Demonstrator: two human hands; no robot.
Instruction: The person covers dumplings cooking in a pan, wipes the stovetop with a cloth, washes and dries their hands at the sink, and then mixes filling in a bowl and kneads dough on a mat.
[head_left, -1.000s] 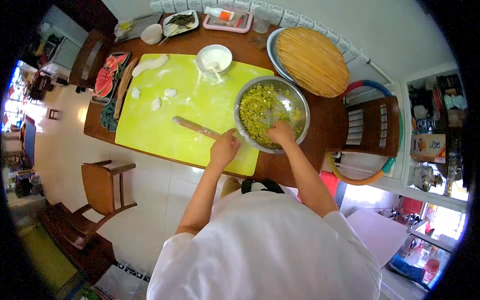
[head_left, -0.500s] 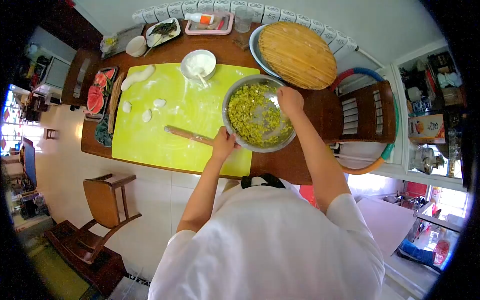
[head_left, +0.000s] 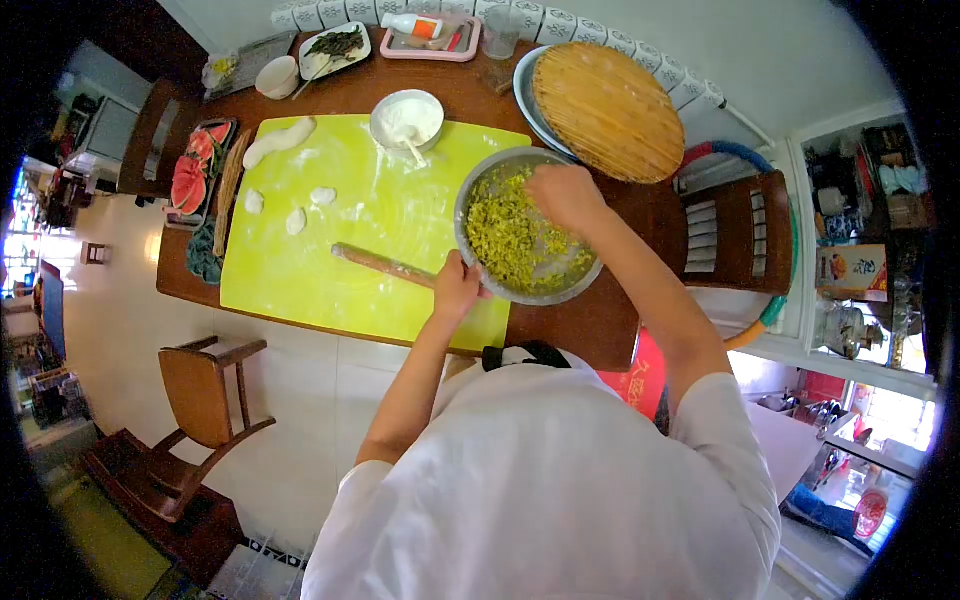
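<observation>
A steel mixing bowl (head_left: pixel 470 190) holds chopped yellow-green filling (head_left: pixel 505 225) and overlaps the right end of a lime-green mat (head_left: pixel 300 270). My left hand (head_left: pixel 459 286) is closed on the bowl's near-left rim. Close against that hand lies a floury rolling pin (head_left: pixel 375 260), its right end partly hidden by the fingers. My right hand (head_left: pixel 568 200) is a fist over the bowl's upper right; what it grips is hidden behind the knuckles. On the mat are a long dough roll (head_left: pixel 278 142) and small dough pieces (head_left: pixel 296 221). A bowl of white flour (head_left: pixel 408 118), with a spoon in it, stands at the mat's far edge.
A round slatted wooden lid (head_left: pixel 610 110) rests over a blue basin (head_left: pixel 530 95) at the back right. Watermelon slices (head_left: pixel 190 180) sit in a tray on the left. Farther back are a white cup (head_left: pixel 278 78) and a pink tray (head_left: pixel 430 48). A chair (head_left: pixel 735 232) stands at the right.
My right hand has shifted left and farther in over the filling, its elbow swinging outward. My left hand keeps its place on the bowl's rim. The whole view has moved slightly.
</observation>
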